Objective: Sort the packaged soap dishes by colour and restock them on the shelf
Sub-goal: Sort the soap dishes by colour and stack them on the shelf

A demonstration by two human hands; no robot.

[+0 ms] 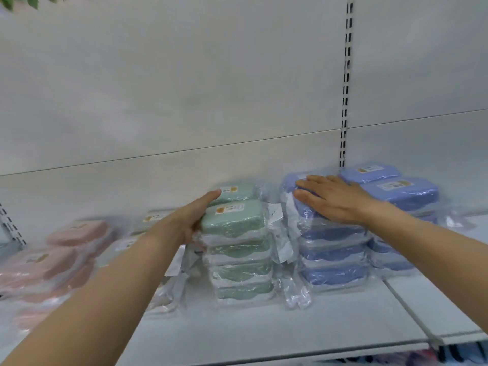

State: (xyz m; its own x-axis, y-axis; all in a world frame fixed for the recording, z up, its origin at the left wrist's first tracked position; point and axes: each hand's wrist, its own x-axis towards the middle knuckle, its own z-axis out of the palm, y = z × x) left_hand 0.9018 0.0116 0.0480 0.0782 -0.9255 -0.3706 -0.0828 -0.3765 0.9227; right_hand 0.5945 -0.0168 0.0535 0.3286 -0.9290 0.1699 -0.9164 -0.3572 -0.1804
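A white back wall (184,88) filled the upper half of the frame, with a slotted upright (346,83) running down it right of the centre. Below it, the shelf (264,328) crossed the lower part of the frame.

On the shelf the soap dishes stood in wrapped stacks by colour. The pink stacks (52,257) were at the lower left, blurred. The green stack (240,254) stood in the centre, with a second green stack (235,192) just behind it. The blue stack (332,252) stood right of centre, and more blue dishes (396,191) were piled beside and behind it, toward the right. Between pink and green, some pale dishes (148,223) lay behind the left forearm, too blurred to tell the colour.

The left hand (190,217) touched the left side of the green stack near its top dish, index finger straight; whether the other fingers gripped the dish, I cannot tell. The right hand (332,199) lay flat on top of the blue stack, fingers straight and released, holding nothing.

A few green leaves (23,1) showed in the upper left corner.
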